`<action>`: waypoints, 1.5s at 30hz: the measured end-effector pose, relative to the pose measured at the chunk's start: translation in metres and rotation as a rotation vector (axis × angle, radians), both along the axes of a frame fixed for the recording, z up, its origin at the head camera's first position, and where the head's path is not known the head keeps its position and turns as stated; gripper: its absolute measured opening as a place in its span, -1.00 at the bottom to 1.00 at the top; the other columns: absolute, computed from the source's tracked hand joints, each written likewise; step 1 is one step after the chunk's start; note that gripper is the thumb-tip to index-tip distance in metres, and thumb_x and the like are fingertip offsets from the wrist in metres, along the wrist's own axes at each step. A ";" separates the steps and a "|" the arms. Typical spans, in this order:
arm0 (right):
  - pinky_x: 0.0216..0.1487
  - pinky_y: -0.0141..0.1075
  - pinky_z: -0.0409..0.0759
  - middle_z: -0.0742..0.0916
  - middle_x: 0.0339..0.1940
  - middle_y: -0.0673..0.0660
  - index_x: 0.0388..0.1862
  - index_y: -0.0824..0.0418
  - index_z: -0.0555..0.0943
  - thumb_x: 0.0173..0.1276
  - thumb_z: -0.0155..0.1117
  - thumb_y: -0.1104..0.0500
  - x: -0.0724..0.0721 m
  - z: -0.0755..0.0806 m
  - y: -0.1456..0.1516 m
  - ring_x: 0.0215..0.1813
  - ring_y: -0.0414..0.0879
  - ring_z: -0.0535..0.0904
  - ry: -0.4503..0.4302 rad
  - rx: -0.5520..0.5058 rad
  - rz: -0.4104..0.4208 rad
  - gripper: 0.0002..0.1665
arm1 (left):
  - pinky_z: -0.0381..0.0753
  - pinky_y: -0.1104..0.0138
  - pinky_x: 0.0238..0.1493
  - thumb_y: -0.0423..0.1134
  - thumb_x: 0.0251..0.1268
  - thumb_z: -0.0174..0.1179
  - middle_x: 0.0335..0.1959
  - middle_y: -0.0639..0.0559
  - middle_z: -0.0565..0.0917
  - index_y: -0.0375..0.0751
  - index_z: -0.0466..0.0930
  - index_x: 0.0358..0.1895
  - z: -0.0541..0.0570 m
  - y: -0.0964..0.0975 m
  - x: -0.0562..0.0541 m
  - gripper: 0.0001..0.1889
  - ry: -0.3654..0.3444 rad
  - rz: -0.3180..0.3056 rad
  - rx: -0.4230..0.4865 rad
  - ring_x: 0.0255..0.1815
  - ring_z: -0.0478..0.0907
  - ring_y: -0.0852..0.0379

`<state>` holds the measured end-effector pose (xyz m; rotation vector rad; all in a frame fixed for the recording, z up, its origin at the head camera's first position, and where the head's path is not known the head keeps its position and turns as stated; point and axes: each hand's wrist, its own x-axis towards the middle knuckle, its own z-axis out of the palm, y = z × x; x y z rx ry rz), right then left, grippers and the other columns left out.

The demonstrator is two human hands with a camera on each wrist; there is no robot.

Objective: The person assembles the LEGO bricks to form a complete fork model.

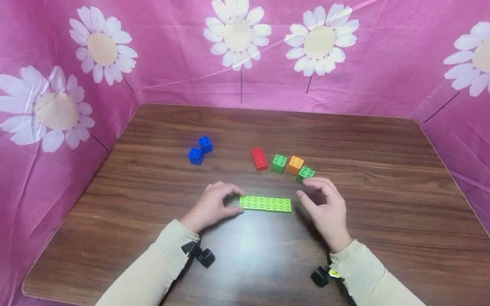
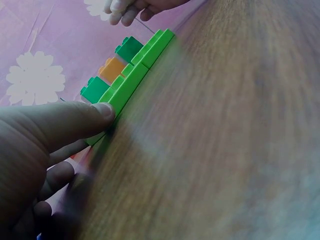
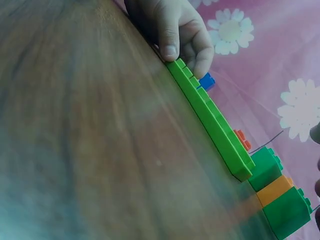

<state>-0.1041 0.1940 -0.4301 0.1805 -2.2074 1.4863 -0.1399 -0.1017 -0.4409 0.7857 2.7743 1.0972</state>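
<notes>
Two flat lime green bricks lie end to end in one row on the table. My left hand pinches the row's left end, thumb on the near side and index finger on the far side; in the left wrist view the thumb presses the brick's side. To the right of the row, my right hand is held with thumb and fingers apart and nothing between them. Its index fingertip overlaps the near edge of a green brick in the head view. Only its fingertips show at the right wrist view's edge.
Beyond the lime row stand a red brick, another green brick and an orange brick. Farther left are two blue bricks. A pink flowered cloth hangs behind the brown wooden table.
</notes>
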 end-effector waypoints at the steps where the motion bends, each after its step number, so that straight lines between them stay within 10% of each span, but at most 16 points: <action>1: -0.01 -0.40 0.54 0.70 -0.02 0.20 -0.10 0.40 0.68 0.08 0.48 0.52 -0.001 0.000 0.001 0.02 -0.24 0.57 0.006 -0.008 -0.008 -0.64 | 0.35 0.17 0.11 -0.10 0.02 0.54 -0.04 0.30 0.71 0.11 0.69 0.00 0.000 0.000 0.000 -0.59 0.001 -0.001 0.001 -0.06 0.49 0.22; 9: 0.03 -0.30 0.46 0.67 0.05 0.17 0.01 0.35 0.65 0.15 0.48 0.41 -0.032 -0.008 0.010 0.06 -0.15 0.51 0.007 0.023 -0.076 -0.59 | 0.35 0.17 0.11 -0.11 0.02 0.54 -0.04 0.28 0.71 0.11 0.69 0.00 0.002 0.000 0.001 -0.59 -0.007 0.000 0.000 -0.07 0.49 0.22; 18: 0.25 -0.01 0.43 0.59 0.23 0.26 0.32 0.30 0.46 0.27 0.46 0.10 -0.070 -0.011 0.020 0.25 0.12 0.51 -0.275 0.152 0.015 -0.30 | 0.35 0.17 0.08 -0.12 0.02 0.54 -0.08 0.30 0.70 0.11 0.69 0.00 0.001 0.000 0.002 -0.59 -0.009 0.012 0.003 -0.09 0.48 0.22; 31: 0.28 0.06 0.41 0.64 0.16 0.22 0.25 0.23 0.57 0.31 0.42 -0.01 -0.079 -0.006 0.019 0.21 0.10 0.50 -0.370 0.204 0.017 -0.40 | 0.35 0.19 0.05 -0.12 0.02 0.54 -0.12 0.29 0.70 0.09 0.70 -0.01 0.003 0.001 0.000 -0.60 0.000 0.012 -0.003 -0.12 0.47 0.22; 45: -0.12 -0.42 0.51 0.68 -0.04 0.06 0.15 0.15 0.67 0.27 0.47 0.10 -0.079 -0.006 0.014 0.00 -0.01 0.62 -0.181 -0.011 -0.108 -0.54 | 0.34 0.18 0.07 -0.12 0.02 0.54 -0.07 0.27 0.72 0.08 0.70 0.00 0.002 0.001 -0.002 -0.59 0.005 -0.004 -0.010 -0.10 0.48 0.22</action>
